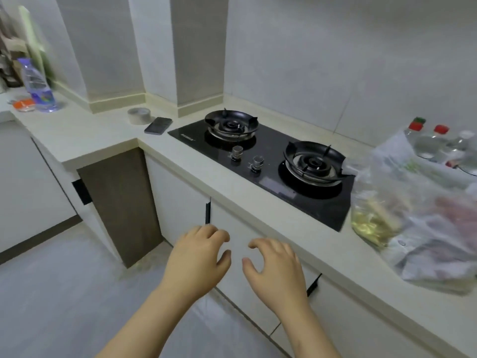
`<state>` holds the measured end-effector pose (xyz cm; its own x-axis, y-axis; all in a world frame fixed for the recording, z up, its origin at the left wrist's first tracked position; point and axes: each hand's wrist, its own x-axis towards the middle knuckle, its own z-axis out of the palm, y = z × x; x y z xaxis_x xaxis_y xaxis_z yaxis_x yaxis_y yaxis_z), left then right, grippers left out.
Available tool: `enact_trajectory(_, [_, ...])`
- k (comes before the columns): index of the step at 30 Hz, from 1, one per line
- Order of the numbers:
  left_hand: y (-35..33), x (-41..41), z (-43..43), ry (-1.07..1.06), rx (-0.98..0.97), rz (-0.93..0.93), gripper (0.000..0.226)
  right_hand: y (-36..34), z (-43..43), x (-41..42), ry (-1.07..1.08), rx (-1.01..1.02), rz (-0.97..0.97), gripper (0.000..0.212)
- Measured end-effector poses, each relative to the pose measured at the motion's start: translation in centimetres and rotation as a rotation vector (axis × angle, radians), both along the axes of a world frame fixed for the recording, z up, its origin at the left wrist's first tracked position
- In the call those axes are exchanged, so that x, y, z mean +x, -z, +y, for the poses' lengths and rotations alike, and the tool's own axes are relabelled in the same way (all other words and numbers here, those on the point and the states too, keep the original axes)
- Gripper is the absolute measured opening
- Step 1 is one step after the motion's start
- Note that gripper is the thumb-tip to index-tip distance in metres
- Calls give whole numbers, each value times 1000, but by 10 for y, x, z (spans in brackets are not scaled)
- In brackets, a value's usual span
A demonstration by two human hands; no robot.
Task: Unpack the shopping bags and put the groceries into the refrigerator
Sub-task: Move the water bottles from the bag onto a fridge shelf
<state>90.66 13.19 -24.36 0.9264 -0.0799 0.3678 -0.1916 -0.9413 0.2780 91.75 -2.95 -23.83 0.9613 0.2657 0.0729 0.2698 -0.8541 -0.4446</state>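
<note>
A clear plastic shopping bag (423, 218) full of groceries lies on the counter at the right, with yellowish and reddish items showing through it. Behind it stand clear water bottles (426, 143) with red caps. My left hand (196, 259) and my right hand (276, 270) hover side by side in front of the white cabinet doors, below the counter edge. Both hold nothing, with fingers curled loosely and apart. The bag is well to the right of my right hand. No refrigerator is in view.
A black two-burner gas hob (271, 161) is set into the pale counter (180, 161). A phone (158, 125) and a tape roll (138, 116) lie left of it. A spray bottle (38, 86) and an orange item (24, 104) stand at the far left.
</note>
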Motion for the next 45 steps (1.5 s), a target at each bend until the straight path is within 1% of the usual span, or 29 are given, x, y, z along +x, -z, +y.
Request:
enact_trajectory(2, [-4, 35, -6, 62, 0, -18, 32, -5, -5, 27, 57, -1, -23, 36])
enact_trajectory(5, [-10, 83, -20, 158, -6, -45, 23, -13, -17, 60, 153, -18, -46, 36])
enact_trajectory(9, [-14, 133, -53, 314, 26, -57, 32, -14, -46, 82, 295, -27, -32, 36])
enact_trajectory(13, [-12, 166, -94, 448, 35, -60, 33, -14, -81, 99, 434, -20, -58, 36])
enact_trajectory(15, [-15, 181, -116, 501, 23, -52, 33, -14, -101, 110, 486, -23, -91, 40])
enact_trajectory(17, [-19, 196, -140, 537, 23, -64, 32, -16, -122, 119, 532, -18, -153, 49])
enact_trajectory(18, [-22, 203, -152, 554, 21, -74, 32, -17, -134, 123, 558, -26, -163, 49])
enact_trajectory(19, [-25, 210, -165, 570, 18, -85, 31, -19, -145, 128, 592, -30, -170, 48])
enact_trajectory(21, [-29, 223, -193, 597, 15, -94, 32, -23, -169, 138, 648, -33, -255, 44])
enact_trajectory(23, [-33, 235, -221, 614, 21, -93, 34, -29, -195, 147, 695, -35, -310, 35])
enact_trajectory(25, [-36, 245, -243, 625, 9, -115, 34, -35, -217, 155, 701, -28, -329, 34])
enact_trajectory(29, [-47, 264, -297, 655, -10, -152, 31, -48, -268, 171, 664, -5, -280, 47])
enact_trajectory(32, [-49, 276, -332, 660, -22, -157, 30, -53, -303, 183, 673, -63, -304, 35])
enact_trajectory(34, [-50, 282, -350, 653, -13, -165, 32, -52, -321, 188, 684, -43, -319, 32])
enact_trajectory(37, [-55, 292, -369, 648, 28, -202, 35, -53, -341, 200, 655, -26, -337, 44])
enact_trajectory(39, [-60, 302, -380, 651, 16, -206, 37, -58, -352, 207, 639, 10, -336, 51])
enact_trajectory(42, [-70, 319, -393, 652, 10, -224, 38, -73, -368, 222, 605, 12, -299, 36])
enact_trajectory(45, [-80, 338, -407, 654, 15, -244, 38, -88, -383, 238, 594, -4, -281, 33])
